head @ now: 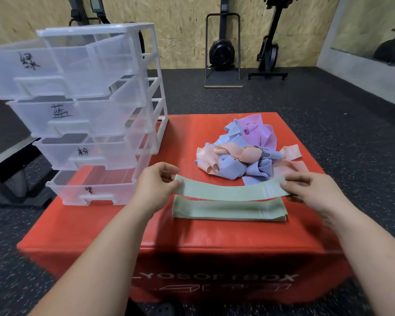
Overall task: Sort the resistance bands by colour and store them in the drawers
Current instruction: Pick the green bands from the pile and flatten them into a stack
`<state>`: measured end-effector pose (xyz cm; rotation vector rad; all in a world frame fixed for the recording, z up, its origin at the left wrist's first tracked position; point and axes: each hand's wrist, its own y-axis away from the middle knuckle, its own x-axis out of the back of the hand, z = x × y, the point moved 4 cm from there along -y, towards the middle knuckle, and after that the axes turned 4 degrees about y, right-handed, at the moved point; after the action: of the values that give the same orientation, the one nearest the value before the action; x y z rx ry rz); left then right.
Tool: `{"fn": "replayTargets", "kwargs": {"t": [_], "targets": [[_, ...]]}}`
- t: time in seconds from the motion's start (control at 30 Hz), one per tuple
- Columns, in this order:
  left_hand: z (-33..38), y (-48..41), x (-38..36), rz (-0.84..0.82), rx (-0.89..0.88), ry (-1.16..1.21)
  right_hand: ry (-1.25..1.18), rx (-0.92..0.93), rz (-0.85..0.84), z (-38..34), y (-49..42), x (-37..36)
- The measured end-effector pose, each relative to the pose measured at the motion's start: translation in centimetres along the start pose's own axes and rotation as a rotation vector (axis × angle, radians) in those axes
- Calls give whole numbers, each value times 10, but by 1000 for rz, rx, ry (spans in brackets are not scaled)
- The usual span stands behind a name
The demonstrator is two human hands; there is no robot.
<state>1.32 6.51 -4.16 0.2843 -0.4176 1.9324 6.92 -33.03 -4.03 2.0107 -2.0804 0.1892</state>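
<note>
Gym premises: black speckled rubber floor [328, 133], with a red padded plyo box [192, 238] serving as the work surface.

Item in hand: one pale green flat fabric resistance band [228, 190], held stretched and level just above the box. My left hand [155, 185] pinches its left end between thumb and fingers. My right hand [310, 190] pinches the right end likewise.

Directly beneath lies a stack of flattened green bands [228, 212], neatly squared. I judge the held band is bound for it.

Beyond the stack, a tangled heap of blue, pink and purple bands [240, 153] lies unsorted. No green shows in it.

At the box's left rear stands a clear plastic four-drawer unit [96, 115]. All drawers are pulled out, each is hand-labelled, and all appear empty.

Assessment: green is nearly sorted, three colours are outstanding, and nothing is stored yet. I put the task at an early stage.

Rowing machines [222, 49] stand against the chipboard wall.
</note>
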Motion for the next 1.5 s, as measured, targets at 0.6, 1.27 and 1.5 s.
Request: {"fn": "replayTargets", "kwargs": {"t": [0.6, 1.27, 1.5], "targets": [[-5, 22, -21, -127, -188, -622, 869, 337, 20, 14, 11, -19], [-10, 17, -29, -506, -303, -773, 1139, 508, -401, 22, -4, -25], [-14, 16, -30, -539, -294, -786, 1117, 493, -443, 25, -8, -26]]}}
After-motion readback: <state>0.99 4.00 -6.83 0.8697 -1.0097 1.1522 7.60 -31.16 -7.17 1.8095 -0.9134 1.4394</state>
